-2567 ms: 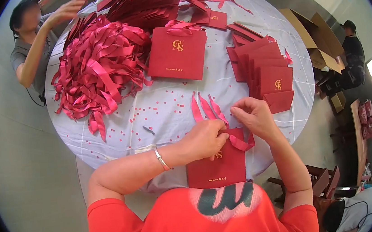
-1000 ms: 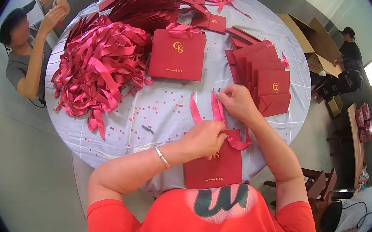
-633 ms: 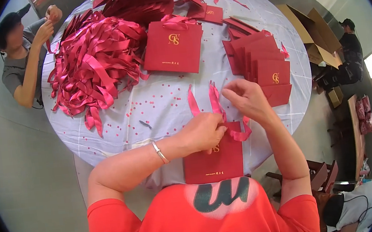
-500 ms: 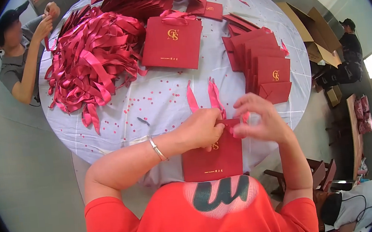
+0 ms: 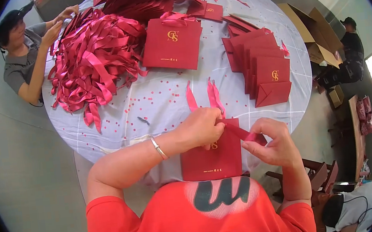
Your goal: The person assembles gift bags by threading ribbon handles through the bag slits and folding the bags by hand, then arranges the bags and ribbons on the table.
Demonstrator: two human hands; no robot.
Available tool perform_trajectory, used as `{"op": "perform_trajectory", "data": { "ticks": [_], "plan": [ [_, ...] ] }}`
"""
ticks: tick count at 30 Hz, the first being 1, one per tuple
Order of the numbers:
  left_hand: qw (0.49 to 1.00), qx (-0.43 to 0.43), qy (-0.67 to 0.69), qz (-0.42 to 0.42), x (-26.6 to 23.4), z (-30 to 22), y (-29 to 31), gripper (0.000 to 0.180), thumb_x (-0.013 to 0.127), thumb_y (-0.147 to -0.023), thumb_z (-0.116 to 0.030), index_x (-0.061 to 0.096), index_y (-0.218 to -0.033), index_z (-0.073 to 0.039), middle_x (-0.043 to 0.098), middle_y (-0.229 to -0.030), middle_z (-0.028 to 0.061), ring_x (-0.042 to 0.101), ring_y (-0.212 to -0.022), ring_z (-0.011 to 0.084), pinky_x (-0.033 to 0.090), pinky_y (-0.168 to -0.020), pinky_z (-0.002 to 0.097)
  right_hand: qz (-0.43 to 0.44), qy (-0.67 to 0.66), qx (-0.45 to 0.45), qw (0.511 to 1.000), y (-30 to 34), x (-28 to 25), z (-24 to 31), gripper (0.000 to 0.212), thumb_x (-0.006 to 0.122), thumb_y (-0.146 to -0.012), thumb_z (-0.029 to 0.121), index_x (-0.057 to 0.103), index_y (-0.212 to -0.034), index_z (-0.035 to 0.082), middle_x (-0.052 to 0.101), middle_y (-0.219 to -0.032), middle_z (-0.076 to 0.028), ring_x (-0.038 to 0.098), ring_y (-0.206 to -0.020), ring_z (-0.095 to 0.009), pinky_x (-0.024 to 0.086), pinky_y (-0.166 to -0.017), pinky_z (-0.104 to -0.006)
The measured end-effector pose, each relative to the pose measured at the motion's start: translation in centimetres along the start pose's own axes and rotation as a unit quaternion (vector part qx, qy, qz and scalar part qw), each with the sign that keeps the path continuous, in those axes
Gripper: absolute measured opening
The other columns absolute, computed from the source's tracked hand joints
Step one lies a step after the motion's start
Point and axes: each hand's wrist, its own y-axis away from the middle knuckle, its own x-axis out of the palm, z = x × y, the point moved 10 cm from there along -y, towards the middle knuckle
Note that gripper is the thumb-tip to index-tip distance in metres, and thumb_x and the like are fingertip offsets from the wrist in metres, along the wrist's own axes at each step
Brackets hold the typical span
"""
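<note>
A dark red paper gift bag lies flat at the near table edge, against my shirt. My left hand pinches the bag's top edge, its fingers closed over the rim. Between thumb and fingers of my right hand runs a pink satin ribbon, stretched tight from the bag's top to the right. Two more ribbon ends stick out past the bag's top, away from me.
A big heap of pink ribbons covers the table's left, with a finished-looking red bag beside it. Stacked red bags stand at right. A person works at far left; small red paper dots litter the cloth.
My right hand has moved down and to the right, drawing the ribbon out taut. My left hand stays at the bag's rim. The person at far left has reached toward the bags.
</note>
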Motion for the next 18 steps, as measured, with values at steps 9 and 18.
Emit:
{"op": "perform_trajectory", "data": {
  "ticks": [9, 18],
  "plan": [
    [0.995, 0.075, -0.010, -0.059, -0.4, -0.7, 0.6, 0.019, 0.056, -0.095, -0.013, 0.051, -0.106, 0.001, 0.064, -0.066, 0.0164, 0.063, -0.047, 0.0235, 0.048, -0.046, 0.0363, -0.021, -0.236, 0.068, 0.969, 1.9, -2.4, -1.0, 0.020, 0.075, -0.074, -0.002, 0.069, -0.093, -0.002, 0.067, -0.081, -0.004, 0.059, -0.070, -0.007, 0.045, -0.064, -0.0220],
    [0.995, 0.076, -0.067, -0.017, 0.2, -0.7, 0.0, 0.025, 0.057, -0.094, -0.013, 0.053, -0.114, 0.001, 0.065, -0.068, 0.0180, 0.063, -0.048, 0.0243, 0.049, -0.049, 0.0381, 0.020, -0.430, -0.043, 0.902, 0.0, -2.7, -0.4, 0.027, 0.058, -0.091, 0.013, 0.066, -0.107, -0.008, 0.067, -0.078, -0.013, 0.061, -0.066, -0.017, 0.048, -0.063, -0.0275]
  ]
}}
